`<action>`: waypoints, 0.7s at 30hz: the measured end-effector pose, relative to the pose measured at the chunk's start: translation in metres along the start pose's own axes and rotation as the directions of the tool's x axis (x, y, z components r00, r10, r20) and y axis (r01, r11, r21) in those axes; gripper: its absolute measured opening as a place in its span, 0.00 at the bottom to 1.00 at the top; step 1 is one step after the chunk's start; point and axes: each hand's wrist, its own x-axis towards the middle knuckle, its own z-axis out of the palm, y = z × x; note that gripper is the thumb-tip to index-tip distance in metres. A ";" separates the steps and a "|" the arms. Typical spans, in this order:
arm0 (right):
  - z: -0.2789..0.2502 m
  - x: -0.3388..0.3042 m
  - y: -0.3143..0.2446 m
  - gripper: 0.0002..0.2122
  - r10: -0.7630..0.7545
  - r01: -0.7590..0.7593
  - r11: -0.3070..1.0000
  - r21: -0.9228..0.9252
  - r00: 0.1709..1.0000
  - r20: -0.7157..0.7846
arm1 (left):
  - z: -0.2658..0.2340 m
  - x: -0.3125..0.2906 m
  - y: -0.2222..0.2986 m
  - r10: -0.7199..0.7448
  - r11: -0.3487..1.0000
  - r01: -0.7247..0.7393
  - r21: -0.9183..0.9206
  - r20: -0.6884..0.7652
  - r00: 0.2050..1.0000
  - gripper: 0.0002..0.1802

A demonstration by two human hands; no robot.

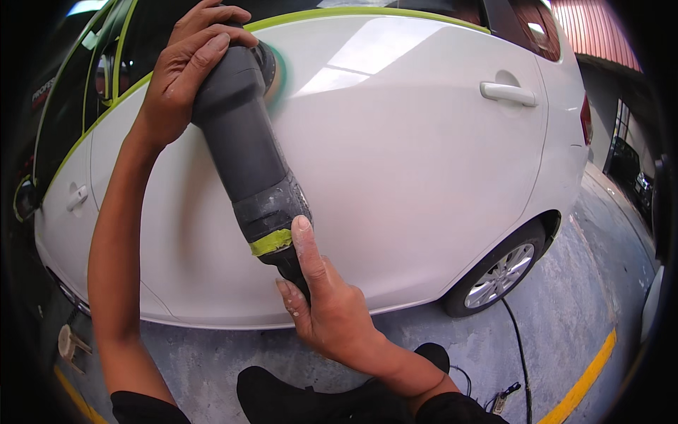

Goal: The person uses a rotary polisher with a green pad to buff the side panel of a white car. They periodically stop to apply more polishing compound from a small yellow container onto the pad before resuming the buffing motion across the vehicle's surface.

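Note:
A dark grey and black car polisher (244, 145) slants across the middle, its head up against the white car door (417, 177). The green-edged pad (280, 74) looks blurred and meets the panel just below the window line. My left hand (173, 88) wraps over the polisher's head at the top, some fingers hidden behind it. Lower down, my right hand (328, 300) grips the tail end, its thumb lying along the casing. Beside that thumb a strip of yellow-green tape (271, 242) circles the body, and a black cord sleeve (295, 272) runs into my palm.
Yellow-green masking tape (367, 12) edges the windows. A door handle (508, 93) juts out at right, above the rear wheel (501, 275). A black cable (521, 346) trails over the grey floor near a yellow line (583, 378). A small stool (69, 344) stands at lower left.

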 end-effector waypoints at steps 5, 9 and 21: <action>0.032 0.010 -0.009 0.38 -0.134 0.134 0.991 0.007 0.991 0.025 | -0.030 -0.033 -0.015 -0.011 0.999 0.010 -0.050 -0.033 0.999 0.23; 0.063 0.012 -0.023 0.33 -0.034 0.030 0.998 0.056 0.997 0.075 | -0.002 -0.079 0.013 -0.295 0.915 0.392 0.099 -0.500 0.814 0.22; 0.195 0.061 -0.089 0.35 -0.124 0.069 0.984 0.162 0.923 0.365 | -0.116 -0.214 -0.045 -0.425 0.722 0.680 0.127 -0.693 0.582 0.34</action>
